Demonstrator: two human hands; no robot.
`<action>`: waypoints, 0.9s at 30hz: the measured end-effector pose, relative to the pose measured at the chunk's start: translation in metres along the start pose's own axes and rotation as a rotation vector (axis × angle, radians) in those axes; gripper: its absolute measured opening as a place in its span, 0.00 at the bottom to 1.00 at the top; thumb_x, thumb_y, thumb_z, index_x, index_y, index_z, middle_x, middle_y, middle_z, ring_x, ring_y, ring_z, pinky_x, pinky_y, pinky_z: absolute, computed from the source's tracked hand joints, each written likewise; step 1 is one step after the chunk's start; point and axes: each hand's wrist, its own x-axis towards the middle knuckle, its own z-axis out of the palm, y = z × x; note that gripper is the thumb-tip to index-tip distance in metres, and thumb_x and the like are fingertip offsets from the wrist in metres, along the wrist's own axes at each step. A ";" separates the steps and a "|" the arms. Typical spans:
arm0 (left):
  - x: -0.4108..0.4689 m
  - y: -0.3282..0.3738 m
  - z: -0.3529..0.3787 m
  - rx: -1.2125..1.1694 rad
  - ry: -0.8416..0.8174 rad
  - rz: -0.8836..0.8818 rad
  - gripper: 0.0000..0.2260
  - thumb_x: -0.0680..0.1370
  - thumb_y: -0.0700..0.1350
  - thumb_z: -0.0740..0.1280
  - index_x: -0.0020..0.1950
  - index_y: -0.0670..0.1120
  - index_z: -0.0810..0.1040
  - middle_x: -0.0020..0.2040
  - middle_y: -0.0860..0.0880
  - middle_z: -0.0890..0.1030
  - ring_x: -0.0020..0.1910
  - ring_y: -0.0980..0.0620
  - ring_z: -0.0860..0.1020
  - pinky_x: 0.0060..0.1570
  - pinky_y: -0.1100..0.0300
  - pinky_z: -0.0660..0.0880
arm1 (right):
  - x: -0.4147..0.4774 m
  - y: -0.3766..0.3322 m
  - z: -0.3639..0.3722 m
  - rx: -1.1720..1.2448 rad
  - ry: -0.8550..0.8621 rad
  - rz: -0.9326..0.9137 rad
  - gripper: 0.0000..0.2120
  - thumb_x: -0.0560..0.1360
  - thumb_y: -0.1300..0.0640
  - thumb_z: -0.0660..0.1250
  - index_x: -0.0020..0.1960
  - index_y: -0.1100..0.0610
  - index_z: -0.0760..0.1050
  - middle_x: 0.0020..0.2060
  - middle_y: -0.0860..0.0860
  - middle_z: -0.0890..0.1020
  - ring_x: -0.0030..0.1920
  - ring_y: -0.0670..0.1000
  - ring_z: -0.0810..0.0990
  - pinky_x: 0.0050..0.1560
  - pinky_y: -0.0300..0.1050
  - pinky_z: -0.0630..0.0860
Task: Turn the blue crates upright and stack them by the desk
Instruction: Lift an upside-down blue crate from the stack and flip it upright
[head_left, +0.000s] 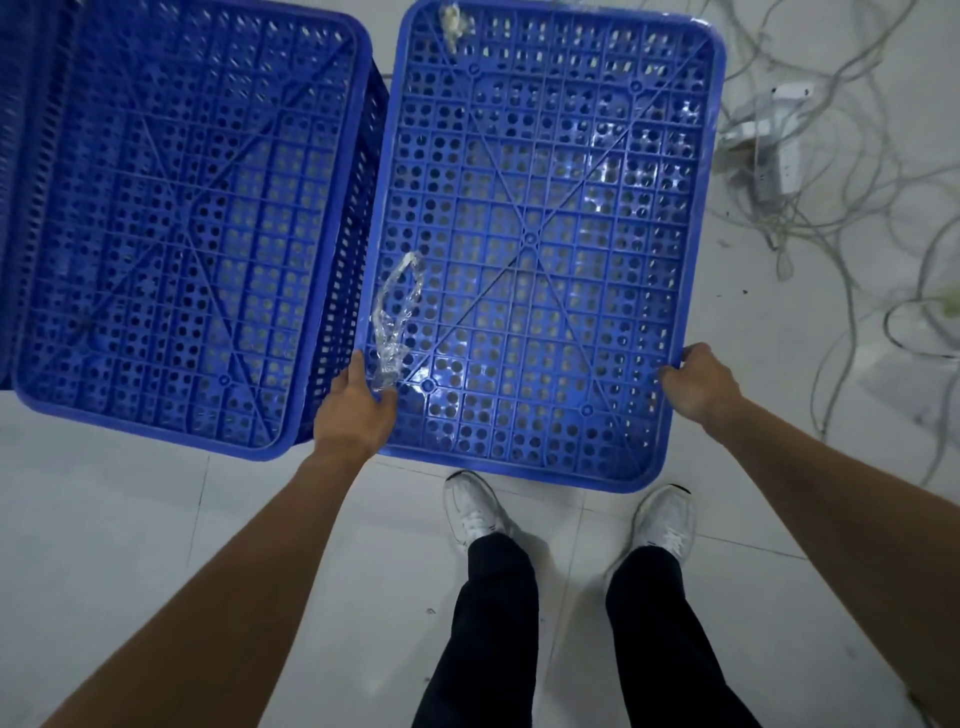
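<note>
Two blue perforated crates lie upside down side by side on the pale floor, ribbed bottoms facing up. The right crate (540, 239) is directly ahead of my feet. My left hand (358, 410) grips its near left edge, and my right hand (701, 387) grips its near right edge. A crumpled strip of clear plastic film (397, 322) lies on its bottom near my left hand. A second scrap of film (454, 23) sits at its far edge. The left crate (182, 223) stands untouched, close against the right one.
A tangle of white cables (831, 218) and a white power strip (779, 150) lie on the floor to the right of the crates. My white shoes (472, 512) stand just behind the right crate. Grey tiled floor (130, 519) stretches at lower left.
</note>
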 end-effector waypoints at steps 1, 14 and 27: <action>0.000 0.000 0.000 -0.010 -0.002 -0.009 0.33 0.82 0.56 0.59 0.82 0.51 0.46 0.76 0.40 0.64 0.70 0.37 0.69 0.64 0.43 0.70 | 0.003 0.001 0.001 -0.006 0.001 0.002 0.16 0.81 0.55 0.60 0.66 0.63 0.67 0.51 0.59 0.77 0.42 0.57 0.75 0.41 0.47 0.70; -0.019 0.028 0.008 -0.168 -0.115 -0.088 0.32 0.81 0.58 0.61 0.81 0.56 0.49 0.74 0.40 0.69 0.70 0.38 0.71 0.65 0.45 0.69 | 0.011 0.041 -0.016 -0.053 -0.034 0.042 0.14 0.79 0.54 0.62 0.59 0.64 0.71 0.49 0.59 0.79 0.41 0.57 0.77 0.41 0.46 0.72; -0.065 0.088 0.058 -0.119 -0.098 0.105 0.34 0.80 0.60 0.61 0.81 0.59 0.46 0.76 0.43 0.68 0.72 0.40 0.70 0.68 0.44 0.69 | 0.016 0.114 -0.067 -0.022 -0.049 0.098 0.19 0.79 0.56 0.59 0.65 0.65 0.65 0.55 0.61 0.78 0.51 0.61 0.79 0.47 0.50 0.75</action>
